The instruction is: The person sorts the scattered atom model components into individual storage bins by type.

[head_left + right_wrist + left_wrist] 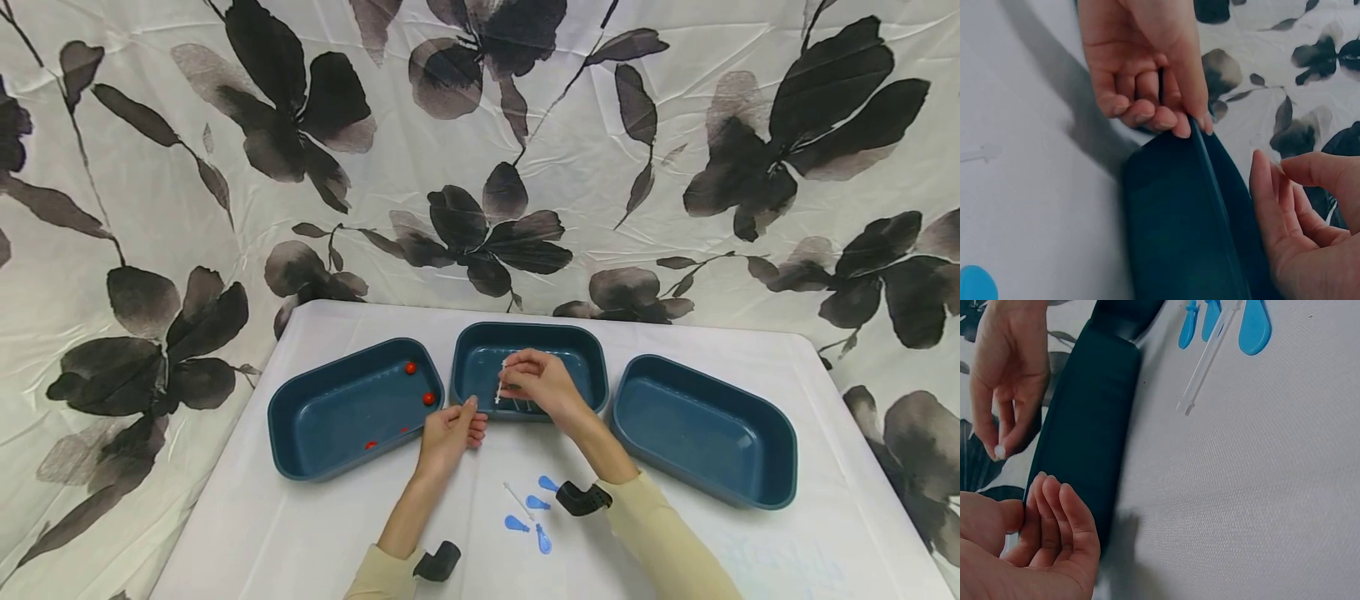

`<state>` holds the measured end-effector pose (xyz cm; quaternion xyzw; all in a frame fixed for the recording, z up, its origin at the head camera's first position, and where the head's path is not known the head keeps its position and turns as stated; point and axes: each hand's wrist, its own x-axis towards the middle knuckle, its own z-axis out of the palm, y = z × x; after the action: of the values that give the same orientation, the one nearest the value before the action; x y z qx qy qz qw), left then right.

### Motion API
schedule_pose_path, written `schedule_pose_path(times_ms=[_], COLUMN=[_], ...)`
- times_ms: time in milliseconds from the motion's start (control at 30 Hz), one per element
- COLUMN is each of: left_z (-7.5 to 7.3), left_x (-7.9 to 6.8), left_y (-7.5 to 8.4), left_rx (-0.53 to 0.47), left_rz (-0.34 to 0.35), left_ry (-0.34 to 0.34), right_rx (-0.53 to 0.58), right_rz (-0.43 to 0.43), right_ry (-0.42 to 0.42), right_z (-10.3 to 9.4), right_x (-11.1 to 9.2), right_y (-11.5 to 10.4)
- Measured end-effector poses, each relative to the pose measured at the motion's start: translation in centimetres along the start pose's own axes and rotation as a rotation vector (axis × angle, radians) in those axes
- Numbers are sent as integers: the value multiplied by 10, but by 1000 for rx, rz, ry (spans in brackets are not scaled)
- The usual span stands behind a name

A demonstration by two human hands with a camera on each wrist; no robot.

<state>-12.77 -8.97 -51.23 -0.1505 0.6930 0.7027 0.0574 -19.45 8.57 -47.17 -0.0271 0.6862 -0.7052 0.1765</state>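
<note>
My right hand (546, 385) pinches a thin white stick-like tube (500, 385) upright over the middle blue bin (480, 354). Only the tube's white end (1000, 451) shows between thumb and finger in the left wrist view. Some more thin pale pieces seem to lie inside that bin, partly behind the hand. My left hand (448, 433) grips the bin's near left rim, thumb on top and fingers curled outside against the wall (1172, 206). On the table before the bin lie another clear thin tube (519, 502) and several blue bulb-shaped pieces (517, 523).
At the left stands a blue bin (330, 425) with red balls (428, 398) in it, some half hidden by its near wall. Another blue bin (697, 433) is angled at the right. Floral cloth (480, 242) hangs behind the white table (300, 533).
</note>
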Motion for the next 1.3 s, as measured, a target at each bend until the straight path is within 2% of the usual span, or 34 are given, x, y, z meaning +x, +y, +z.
schedule_pose_path(times_ms=[267, 600, 967, 1300], left_z=[-1, -1, 0, 0], left_x=[1, 1, 0, -1], left_y=[-1, -1, 0, 0], left_rx=[17, 13, 17, 13], left_rz=[-23, -16, -10, -5], left_ry=[2, 10, 8, 11], right_rx=[5, -22, -261, -576], right_rz=[26, -4, -41, -206], right_ry=[39, 40, 55, 42], right_z=[3, 7, 17, 24], right_x=[14, 32, 43, 49], right_y=[6, 16, 27, 28])
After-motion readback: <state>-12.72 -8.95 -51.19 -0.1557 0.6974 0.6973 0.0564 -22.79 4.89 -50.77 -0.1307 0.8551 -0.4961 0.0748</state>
